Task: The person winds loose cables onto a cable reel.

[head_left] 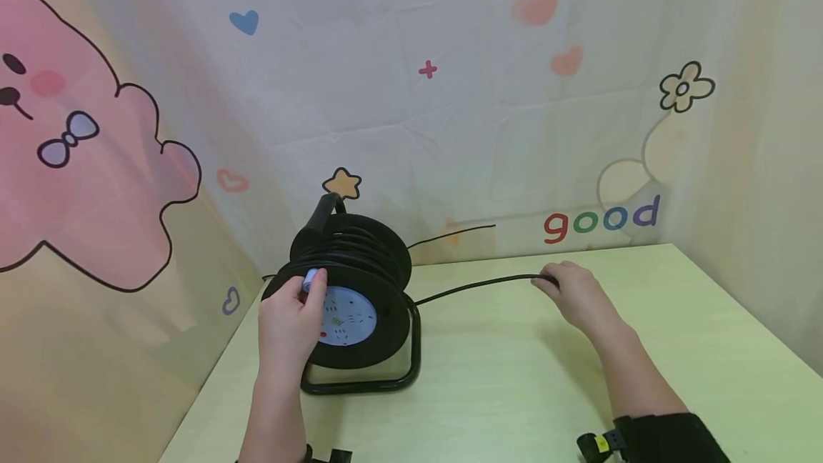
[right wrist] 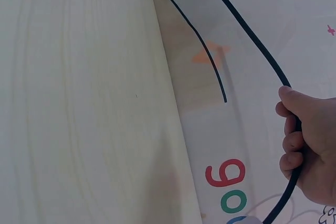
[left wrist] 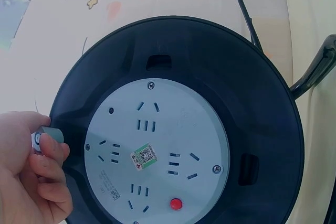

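Observation:
A black cable reel (head_left: 392, 320) stands on its tube frame at the left of the table, with black cable wound round its drum. Its pale blue socket panel (left wrist: 157, 140) has several outlets and a red button. With thumb and fingers, my left hand (head_left: 292, 316) grips the small light-blue crank knob (left wrist: 52, 136) at the reel's rim. My right hand (head_left: 575, 295) holds the black cable (head_left: 476, 284), which runs from the reel to the right above the table. In the right wrist view the fingers curl round that cable (right wrist: 252, 35), and its end passes out of view.
The reel's carrying handle (head_left: 321, 214) rises at its top. Behind the pale wooden table (head_left: 501, 363) hangs a printed cloth (head_left: 386, 91) with hearts, a star and the letters "good". A pink cartoon figure (head_left: 96, 184) covers the left side.

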### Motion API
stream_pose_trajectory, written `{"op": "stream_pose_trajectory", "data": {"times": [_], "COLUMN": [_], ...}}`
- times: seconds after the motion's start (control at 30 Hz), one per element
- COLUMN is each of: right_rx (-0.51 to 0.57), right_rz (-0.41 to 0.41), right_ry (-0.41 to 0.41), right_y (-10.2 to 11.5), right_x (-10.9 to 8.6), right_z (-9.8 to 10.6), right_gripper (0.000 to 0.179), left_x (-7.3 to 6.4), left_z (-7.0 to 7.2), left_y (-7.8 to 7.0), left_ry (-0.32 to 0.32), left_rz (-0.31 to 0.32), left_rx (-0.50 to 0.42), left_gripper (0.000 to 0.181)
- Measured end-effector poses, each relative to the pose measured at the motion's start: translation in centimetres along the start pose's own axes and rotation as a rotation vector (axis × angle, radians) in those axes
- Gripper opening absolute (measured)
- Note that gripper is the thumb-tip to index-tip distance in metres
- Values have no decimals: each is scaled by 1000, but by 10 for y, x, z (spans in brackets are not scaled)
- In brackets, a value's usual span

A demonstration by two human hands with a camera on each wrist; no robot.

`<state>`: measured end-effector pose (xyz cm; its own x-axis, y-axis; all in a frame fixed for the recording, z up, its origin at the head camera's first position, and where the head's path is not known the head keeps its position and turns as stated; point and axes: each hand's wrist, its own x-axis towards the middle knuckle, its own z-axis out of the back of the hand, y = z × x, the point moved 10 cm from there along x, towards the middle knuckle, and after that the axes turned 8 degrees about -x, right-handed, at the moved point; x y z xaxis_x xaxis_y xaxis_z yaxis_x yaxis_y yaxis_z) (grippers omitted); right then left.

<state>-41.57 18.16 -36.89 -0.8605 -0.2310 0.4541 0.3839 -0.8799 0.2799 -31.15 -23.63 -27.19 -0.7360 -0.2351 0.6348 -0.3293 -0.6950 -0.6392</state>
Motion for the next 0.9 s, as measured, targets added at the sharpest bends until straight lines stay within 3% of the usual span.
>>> {"op": "stream_pose_trajectory", "data": {"times": [0.27,0.5,0.9], "right_rx": [-11,-10,88], "right_rz": [-29,-10,73], "right_ry": [13,16,35], "right_y": [-1,12,48], "right_x": [-1,1,3], "right_z": [-3,-2,-14], "right_gripper": [14,15,8], "left_x": [-1,-5,-19], "left_z": [-3,-6,-36], "left_y": [-2,-11,-31], "left_ry": [-3,-6,43], "left_rz": [-16,-45,-156], "left_rx": [-7,-11,5], "left_gripper": [45,44,46]}}
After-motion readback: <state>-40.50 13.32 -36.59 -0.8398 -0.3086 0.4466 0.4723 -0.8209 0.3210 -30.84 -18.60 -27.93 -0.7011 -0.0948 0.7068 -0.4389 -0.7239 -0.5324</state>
